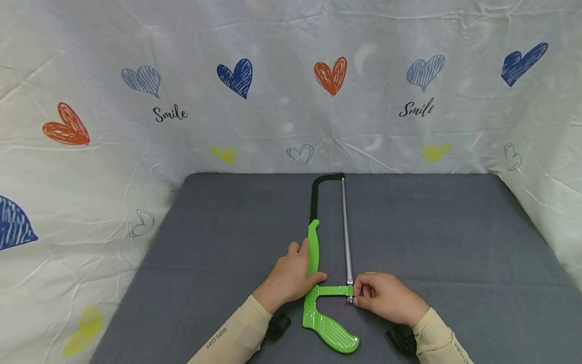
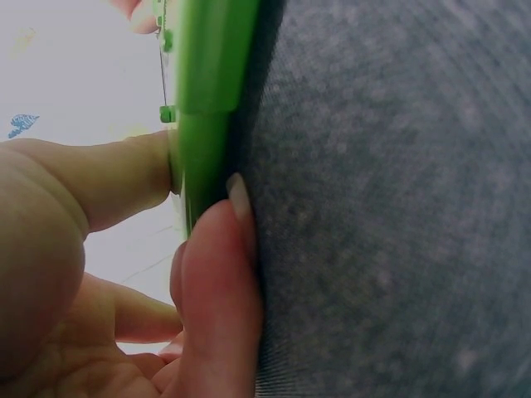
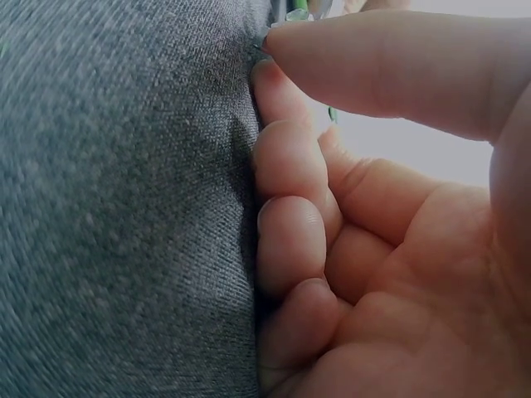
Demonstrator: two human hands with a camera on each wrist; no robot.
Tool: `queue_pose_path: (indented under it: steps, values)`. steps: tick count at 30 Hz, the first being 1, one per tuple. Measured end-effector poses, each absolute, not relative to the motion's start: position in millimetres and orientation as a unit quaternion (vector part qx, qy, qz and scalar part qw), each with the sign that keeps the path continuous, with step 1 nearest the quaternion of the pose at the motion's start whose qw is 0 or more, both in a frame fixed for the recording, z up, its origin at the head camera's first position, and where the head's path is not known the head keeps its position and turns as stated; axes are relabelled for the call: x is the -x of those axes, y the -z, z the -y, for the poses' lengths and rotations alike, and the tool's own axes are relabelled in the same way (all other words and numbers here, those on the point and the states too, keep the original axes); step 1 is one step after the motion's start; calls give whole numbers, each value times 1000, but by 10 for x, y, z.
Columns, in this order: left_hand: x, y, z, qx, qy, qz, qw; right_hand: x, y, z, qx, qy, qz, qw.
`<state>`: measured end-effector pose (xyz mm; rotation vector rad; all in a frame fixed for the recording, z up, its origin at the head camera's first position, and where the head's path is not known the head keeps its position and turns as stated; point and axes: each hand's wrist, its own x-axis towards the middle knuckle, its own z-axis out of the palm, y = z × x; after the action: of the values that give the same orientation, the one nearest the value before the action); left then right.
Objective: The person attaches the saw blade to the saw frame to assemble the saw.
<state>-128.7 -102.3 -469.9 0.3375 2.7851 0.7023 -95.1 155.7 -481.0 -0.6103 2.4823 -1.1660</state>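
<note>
A hacksaw (image 1: 313,253) with a green frame and handle and a black front bow lies flat on the grey cloth, handle toward me. Its silver blade bar (image 1: 346,227) runs along the right side. My left hand (image 1: 291,275) grips the green spine, thumb on one side and fingers on the other; the left wrist view shows the green frame (image 2: 207,66) between them. With thumb and forefinger, my right hand (image 1: 386,296) pinches the small metal wing nut (image 1: 350,300) at the blade's near end. The other fingers curl against the cloth in the right wrist view.
Grey cloth (image 1: 227,217) covers the table. A white curtain (image 1: 282,45) printed with hearts and "Smile" hangs behind and at both sides. Black wrist devices (image 1: 278,326) sit under both sleeved forearms.
</note>
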Motion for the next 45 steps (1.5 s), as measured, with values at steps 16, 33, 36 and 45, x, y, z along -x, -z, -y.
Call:
queue_pose_path:
  steps: [16,33,36,45]
  values:
    - [1286,4689,1015,-115,-239,-956,121,951,4801,-1558,215,403,-878,144]
    - [1301,4701,1012,-107,-232,-958,131,937,4821,-1524,194,397,-883,161]
    - [1297,4691,1011,-105,-232,-958,131,935,4811,-1518,195,395,-885,155]
    - [1292,4690,1009,-107,-233,-958,127,933,4803,-1510,191,396,-886,150]
